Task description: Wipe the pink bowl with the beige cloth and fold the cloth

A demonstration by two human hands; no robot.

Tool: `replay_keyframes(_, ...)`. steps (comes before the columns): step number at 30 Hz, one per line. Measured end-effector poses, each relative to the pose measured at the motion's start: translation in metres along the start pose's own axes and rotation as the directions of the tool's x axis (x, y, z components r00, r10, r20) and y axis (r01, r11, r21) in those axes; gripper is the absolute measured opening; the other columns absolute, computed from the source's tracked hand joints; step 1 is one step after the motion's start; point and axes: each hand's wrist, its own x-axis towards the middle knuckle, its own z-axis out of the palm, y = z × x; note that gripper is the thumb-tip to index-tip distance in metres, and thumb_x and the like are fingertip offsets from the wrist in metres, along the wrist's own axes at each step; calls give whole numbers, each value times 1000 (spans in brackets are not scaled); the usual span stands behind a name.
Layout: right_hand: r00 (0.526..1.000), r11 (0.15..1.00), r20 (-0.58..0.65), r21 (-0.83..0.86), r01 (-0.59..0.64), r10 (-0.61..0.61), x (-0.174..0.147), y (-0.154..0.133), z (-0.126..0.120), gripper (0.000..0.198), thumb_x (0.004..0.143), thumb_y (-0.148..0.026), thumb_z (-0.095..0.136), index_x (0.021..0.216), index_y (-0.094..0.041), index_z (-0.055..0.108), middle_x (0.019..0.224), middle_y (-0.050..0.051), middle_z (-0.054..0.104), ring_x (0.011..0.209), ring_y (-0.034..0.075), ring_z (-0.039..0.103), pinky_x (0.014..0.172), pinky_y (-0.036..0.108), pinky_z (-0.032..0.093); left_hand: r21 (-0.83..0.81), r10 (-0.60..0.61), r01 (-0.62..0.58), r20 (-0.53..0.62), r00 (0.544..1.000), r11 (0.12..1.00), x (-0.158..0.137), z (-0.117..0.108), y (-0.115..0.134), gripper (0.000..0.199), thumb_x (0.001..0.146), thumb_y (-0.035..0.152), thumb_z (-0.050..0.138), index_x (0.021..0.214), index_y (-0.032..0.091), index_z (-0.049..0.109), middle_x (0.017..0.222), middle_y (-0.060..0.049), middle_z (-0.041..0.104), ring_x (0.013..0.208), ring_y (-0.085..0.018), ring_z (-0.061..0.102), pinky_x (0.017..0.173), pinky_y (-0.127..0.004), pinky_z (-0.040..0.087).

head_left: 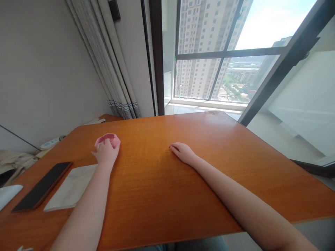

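A small pink faceted bowl (116,142) is at the left-hand far part of the brown wooden table (146,181). My left hand (106,152) grips its near side, fingers reaching over the rim and one finger sticking out to the left. The fingertips are partly hidden by the hand and the bowl. My right hand (182,152) rests on the tabletop near the middle, its fingers curled in, with nothing seen in them. Close to my left forearm lies a flat, pale folded cloth or paper (70,188).
A long dark slab with a brown edge (43,186) lies left of the pale sheet. A white item (9,195) sits at the far left edge. Past the table's left side are a power strip (49,143) and fabric (15,160). Behind stand a curtain (110,62) and a window (209,76).
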Motion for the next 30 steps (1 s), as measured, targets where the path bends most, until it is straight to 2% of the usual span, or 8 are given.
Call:
replay_keyframes(3, 1000, 1000, -16, 23, -1, 1, 1, 3, 1, 32, 93, -33, 37, 89, -18, 65, 93, 7, 68, 88, 18, 60, 79, 27, 42, 63, 49, -50, 17, 999, 997, 5, 11, -7, 38, 83, 36, 41, 102, 8, 59, 103, -21, 60, 105, -36, 51, 89, -49, 40)
replay_keyframes(6, 992, 987, -103, 151, -57, 73, 3, 7, 2, 34, 94, -36, 34, 89, -19, 63, 82, 4, 66, 79, 16, 59, 75, 26, 43, 46, 204, -202, -52, 977, 978, 5, 14, 10, 32, 84, 33, 41, 99, 10, 58, 100, -18, 61, 98, -31, 52, 91, -44, 39)
replay_keyframes(9, 969, 938, -190, 335, -87, 158, 5, 11, 3, 37, 94, -39, 30, 97, -18, 60, 76, 2, 62, 73, 15, 58, 74, 26, 44, -39, 410, -415, -103, 906, 909, -12, 13, 50, 24, 85, 33, 44, 90, 13, 57, 96, -14, 60, 96, -28, 50, 92, -41, 39)
replay_keyframes(11, 959, 899, -213, 431, -78, 185, 6, 13, 4, 38, 93, -41, 31, 105, -18, 57, 82, 2, 62, 74, 14, 57, 74, 26, 45, -126, 522, -530, -94, 848, 839, -33, 13, 81, 18, 86, 32, 45, 87, 16, 54, 96, -12, 59, 97, -27, 48, 92, -42, 40)
replay_keyframes(15, 963, 885, -204, 461, -63, 174, 5, 15, 5, 41, 89, -45, 37, 117, -19, 52, 93, 3, 62, 78, 14, 57, 76, 27, 46, -308, 702, -684, -66, 709, 661, -76, 14, 126, 8, 85, 26, 49, 85, 18, 51, 97, -10, 56, 98, -25, 46, 92, -44, 39)
replay_keyframes(17, 976, 907, -163, 416, -63, 142, 5, 15, 5, 43, 89, -47, 38, 120, -19, 51, 88, 2, 62, 79, 15, 57, 78, 29, 45, -368, 732, -698, -65, 678, 614, -89, 15, 136, 7, 85, 25, 49, 86, 18, 50, 99, -10, 55, 98, -25, 45, 93, -45, 39)
replay_keyframes(21, 984, 922, -120, 379, -80, 135, 4, 14, 5, 48, 89, -49, 40, 125, -18, 50, 87, 3, 65, 83, 17, 59, 82, 32, 45, -410, 747, -689, -26, 664, 598, -96, 15, 140, 9, 86, 26, 48, 88, 18, 50, 99, -10, 55, 96, -24, 46, 91, -44, 40)
replay_keyframes(30, 992, 962, -72, 263, -80, 102, 2, 8, 4, 46, 91, -42, 40, 130, -17, 47, 115, 10, 64, 104, 21, 59, 93, 35, 42, -384, 759, -701, 1, 651, 601, -96, 22, 135, 13, 87, 29, 47, 91, 17, 52, 102, -11, 55, 99, -24, 46, 93, -45, 40)
